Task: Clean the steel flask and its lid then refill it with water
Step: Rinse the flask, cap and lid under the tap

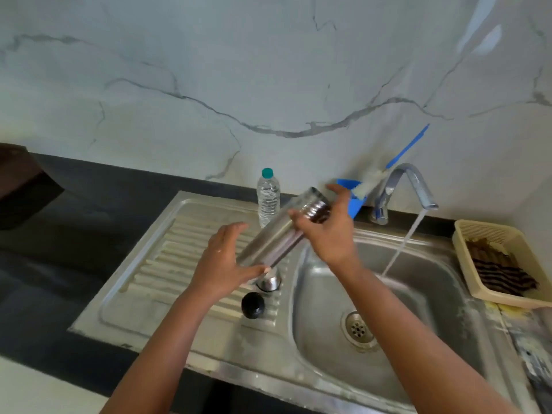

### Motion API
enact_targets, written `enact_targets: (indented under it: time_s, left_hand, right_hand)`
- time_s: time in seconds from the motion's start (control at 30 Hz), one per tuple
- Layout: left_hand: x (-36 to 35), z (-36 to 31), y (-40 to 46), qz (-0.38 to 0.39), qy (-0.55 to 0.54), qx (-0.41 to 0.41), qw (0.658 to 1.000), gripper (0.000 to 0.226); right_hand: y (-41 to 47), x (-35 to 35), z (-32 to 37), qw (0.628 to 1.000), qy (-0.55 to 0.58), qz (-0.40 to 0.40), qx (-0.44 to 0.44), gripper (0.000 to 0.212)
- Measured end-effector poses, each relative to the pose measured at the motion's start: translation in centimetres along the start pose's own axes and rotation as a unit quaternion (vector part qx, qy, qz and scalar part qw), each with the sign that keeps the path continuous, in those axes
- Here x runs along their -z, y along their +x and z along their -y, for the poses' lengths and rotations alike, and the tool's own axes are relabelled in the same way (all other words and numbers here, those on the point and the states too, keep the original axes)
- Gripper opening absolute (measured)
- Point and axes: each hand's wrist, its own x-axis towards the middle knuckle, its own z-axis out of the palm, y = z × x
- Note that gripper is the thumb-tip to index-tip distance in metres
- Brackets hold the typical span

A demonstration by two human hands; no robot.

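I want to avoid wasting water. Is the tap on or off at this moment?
On. A stream of water runs from the spout of the tap down into the sink basin, beside the flask, not into it.

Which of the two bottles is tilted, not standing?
The steel flask, held slanted between both hands; the clear plastic water bottle with a teal cap stands upright behind it.
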Motion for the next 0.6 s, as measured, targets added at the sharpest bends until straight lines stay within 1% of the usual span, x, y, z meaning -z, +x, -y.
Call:
enact_targets:
  time_s: [0.03, 0.1, 0.2, 0.27, 0.4, 0.6]
  left_hand:
    - [0.2, 0.6, 0.3, -0.003, -0.014, -0.007, 1.0, 0.088]
    - [0.3, 2.0, 0.9, -0.015, -0.033, -0.01, 0.999, 0.081]
    - [0.1, 4.4, 1.4, -0.045, -0.063, 0.031, 0.996, 0.072]
    - [-0.2, 6.2, 1.4, -0.054, -0.083, 0.066, 0.993, 0.067]
    - [-0.7, 9.0, 1.5, -0.055, -0.098, 0.098, 0.989, 0.062]
    - [-1.0, 10.9, 1.1, -0.041, -0.122, 0.121, 0.984, 0.065]
  right_hand:
    - [0.1, -1.7, 0.5, 0.998, -0.035, 0.025, 0.042, 0.076]
    - [0.2, -4.8, 1.2, 0.989, -0.086, 0.074, 0.098, 0.08]
    - [0.2, -8.3, 1.3, 0.974, -0.13, 0.141, 0.122, 0.083]
    - [0.1, -10.1, 1.1, 0.963, -0.164, 0.17, 0.132, 0.087]
    - [0.0, -12.6, 0.5, 0.95, -0.204, 0.187, 0.142, 0.087]
    - [-0.2, -14.6, -0.3, 0.941, -0.237, 0.191, 0.145, 0.093]
